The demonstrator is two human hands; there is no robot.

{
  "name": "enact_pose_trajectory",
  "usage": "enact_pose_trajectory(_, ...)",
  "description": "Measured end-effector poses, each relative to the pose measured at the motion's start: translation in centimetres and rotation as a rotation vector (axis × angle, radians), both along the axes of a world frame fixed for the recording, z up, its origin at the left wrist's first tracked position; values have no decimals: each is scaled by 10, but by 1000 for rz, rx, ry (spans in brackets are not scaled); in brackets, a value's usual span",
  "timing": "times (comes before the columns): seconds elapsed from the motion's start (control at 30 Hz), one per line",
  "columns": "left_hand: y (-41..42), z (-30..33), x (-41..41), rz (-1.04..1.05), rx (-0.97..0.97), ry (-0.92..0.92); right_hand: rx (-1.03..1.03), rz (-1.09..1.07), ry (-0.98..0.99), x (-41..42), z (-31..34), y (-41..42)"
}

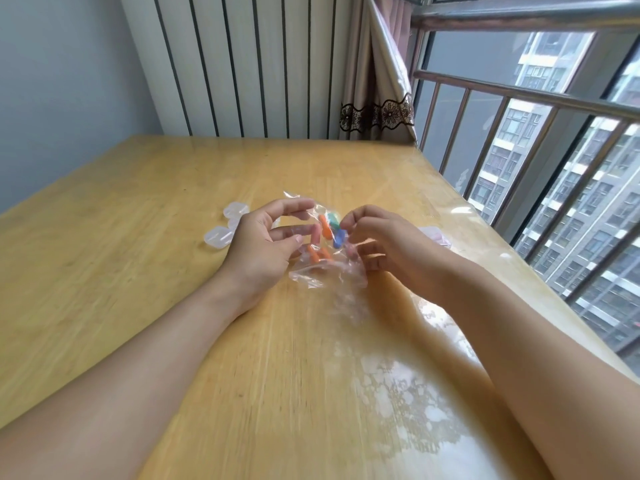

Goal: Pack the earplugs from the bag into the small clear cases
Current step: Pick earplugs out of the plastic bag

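Item: clear bag, crumpled, centre of wooden table, held up between both hands. Contents: earplugs, orange, green, blue, clustered in far half of bag. Left hand: fingers curled, pinching bag's left edge. Right hand: fingers curled, pinching right side, fingertips touching blue plug through film. Clear cases: far-left, just beyond left hand, which is nearer; another case behind right hand. Bag opening direction: cannot tell.
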State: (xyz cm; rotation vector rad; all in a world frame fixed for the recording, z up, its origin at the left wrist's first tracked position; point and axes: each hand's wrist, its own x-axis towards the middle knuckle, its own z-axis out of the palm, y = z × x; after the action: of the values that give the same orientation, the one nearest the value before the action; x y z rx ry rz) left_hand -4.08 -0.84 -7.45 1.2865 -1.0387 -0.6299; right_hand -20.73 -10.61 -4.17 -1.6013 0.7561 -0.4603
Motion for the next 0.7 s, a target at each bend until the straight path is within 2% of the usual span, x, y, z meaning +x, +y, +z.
enact_pose_trajectory(0.13,-1,-1,-1,-32,21,-1,239,-68,-154,5,-4,-5)
enact_pose_trajectory(0.27,-2,-3,-2,10,57,-24,310,-230,-279,8,-3,-6)
enact_pose_trajectory(0.43,-5,-4,-5,91,90,-54,134,-280,-270,7,-7,-7)
enact_pose_trajectory(0.57,-4,-1,-8,52,75,-5,-8,-294,-274,7,-11,-6)
enact_pose_trajectory(0.7,-3,-4,-8,7,77,-29,-208,-284,-172,6,-17,-4)
